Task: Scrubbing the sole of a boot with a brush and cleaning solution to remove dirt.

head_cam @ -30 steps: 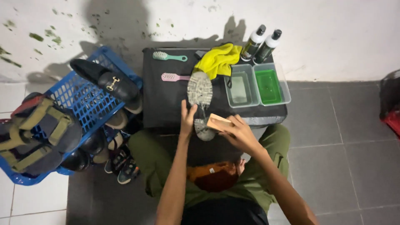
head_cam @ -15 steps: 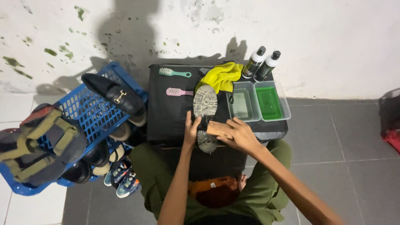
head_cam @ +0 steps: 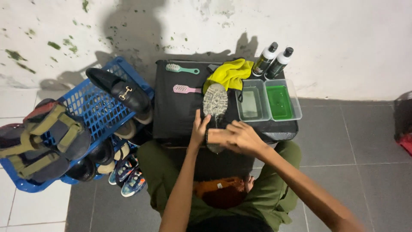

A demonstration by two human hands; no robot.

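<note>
A blue basket [head_cam: 92, 105] of shoes sits left of the black table [head_cam: 178, 109]. On it lie two brushes [head_cam: 182, 68], a yellow cloth [head_cam: 229, 73], two tubs [head_cam: 268, 103] and two bottles [head_cam: 272, 60].

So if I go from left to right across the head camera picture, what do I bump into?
Blue basket of shoes → black loafer → pink brush → upturned shoe held by the left hand → clear tub → green tub.
</note>
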